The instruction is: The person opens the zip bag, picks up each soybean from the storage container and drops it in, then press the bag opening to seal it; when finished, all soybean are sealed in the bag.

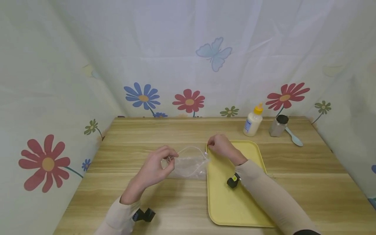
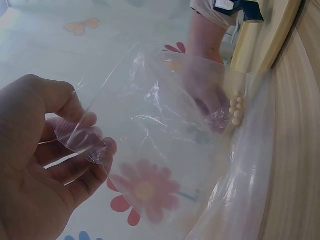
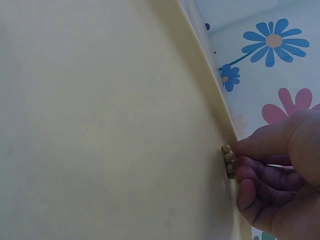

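Note:
A clear plastic bag [image 1: 188, 167] stretches across the table between the hands. My left hand [image 1: 154, 167] pinches its gathered edge between thumb and fingers, as the left wrist view shows. Over the far left corner of the yellow tray [image 1: 226, 207], my right hand [image 1: 222, 148] pinches a small piece with several cream pearl beads [image 3: 229, 159]. In the right wrist view those beads poke out past the fingertips, close by the tray's rim. The left wrist view shows the beads and right hand through or beside the bag film.
At the back right stand a white glue bottle [image 1: 252, 122] with a yellow cap and a jar [image 1: 277, 126] with a black lid. A pale blue spoon [image 1: 293, 137] lies beside the jar. Behind the wooden table [image 1: 176, 202] hangs a flowered curtain [image 1: 164, 49].

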Motion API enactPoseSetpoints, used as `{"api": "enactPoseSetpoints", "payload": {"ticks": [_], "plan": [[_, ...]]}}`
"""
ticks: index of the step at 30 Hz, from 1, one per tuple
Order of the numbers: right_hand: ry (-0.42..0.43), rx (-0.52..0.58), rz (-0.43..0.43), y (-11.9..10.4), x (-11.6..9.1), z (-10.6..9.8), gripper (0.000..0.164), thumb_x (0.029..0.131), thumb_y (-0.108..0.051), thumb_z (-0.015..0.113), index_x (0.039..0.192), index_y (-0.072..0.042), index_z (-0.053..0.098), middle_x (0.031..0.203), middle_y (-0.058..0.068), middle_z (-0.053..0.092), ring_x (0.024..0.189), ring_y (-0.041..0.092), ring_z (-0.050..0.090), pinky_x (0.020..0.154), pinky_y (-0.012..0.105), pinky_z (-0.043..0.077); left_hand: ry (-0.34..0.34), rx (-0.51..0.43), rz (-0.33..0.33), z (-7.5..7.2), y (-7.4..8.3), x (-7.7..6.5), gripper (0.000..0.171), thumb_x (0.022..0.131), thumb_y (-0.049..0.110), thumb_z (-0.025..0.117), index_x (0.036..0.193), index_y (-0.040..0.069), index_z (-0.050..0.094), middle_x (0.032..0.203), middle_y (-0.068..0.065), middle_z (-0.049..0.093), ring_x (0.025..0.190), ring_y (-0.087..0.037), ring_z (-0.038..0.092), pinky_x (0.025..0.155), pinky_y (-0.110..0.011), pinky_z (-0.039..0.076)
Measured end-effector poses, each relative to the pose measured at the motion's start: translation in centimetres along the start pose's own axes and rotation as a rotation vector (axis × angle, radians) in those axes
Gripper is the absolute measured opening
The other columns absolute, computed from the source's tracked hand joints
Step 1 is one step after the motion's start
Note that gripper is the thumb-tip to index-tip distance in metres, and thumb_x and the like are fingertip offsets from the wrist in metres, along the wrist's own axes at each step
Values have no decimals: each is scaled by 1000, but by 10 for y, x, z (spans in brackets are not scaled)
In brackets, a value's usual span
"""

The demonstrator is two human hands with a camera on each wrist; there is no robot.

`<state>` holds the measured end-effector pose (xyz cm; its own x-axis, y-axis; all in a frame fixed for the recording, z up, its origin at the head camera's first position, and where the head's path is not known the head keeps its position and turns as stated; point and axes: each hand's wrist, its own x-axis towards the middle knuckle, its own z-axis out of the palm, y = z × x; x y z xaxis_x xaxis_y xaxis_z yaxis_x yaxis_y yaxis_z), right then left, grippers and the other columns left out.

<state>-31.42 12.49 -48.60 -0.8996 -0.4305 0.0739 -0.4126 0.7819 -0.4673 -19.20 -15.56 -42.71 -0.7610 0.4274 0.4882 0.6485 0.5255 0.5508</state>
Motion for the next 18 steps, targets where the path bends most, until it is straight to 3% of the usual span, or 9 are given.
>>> {"api": "enactPoseSetpoints", "payload": {"ticks": [18], "plan": [[12, -54, -5, 3, 1, 7, 11, 86, -12, 67, 88, -7, 77, 87, 6, 74, 81, 20, 68, 74, 35, 57, -6, 2, -11, 1, 0, 0, 19, 83, 3, 62, 96, 14, 68, 95, 7, 64, 80, -4, 60, 71, -24, 55]]}}
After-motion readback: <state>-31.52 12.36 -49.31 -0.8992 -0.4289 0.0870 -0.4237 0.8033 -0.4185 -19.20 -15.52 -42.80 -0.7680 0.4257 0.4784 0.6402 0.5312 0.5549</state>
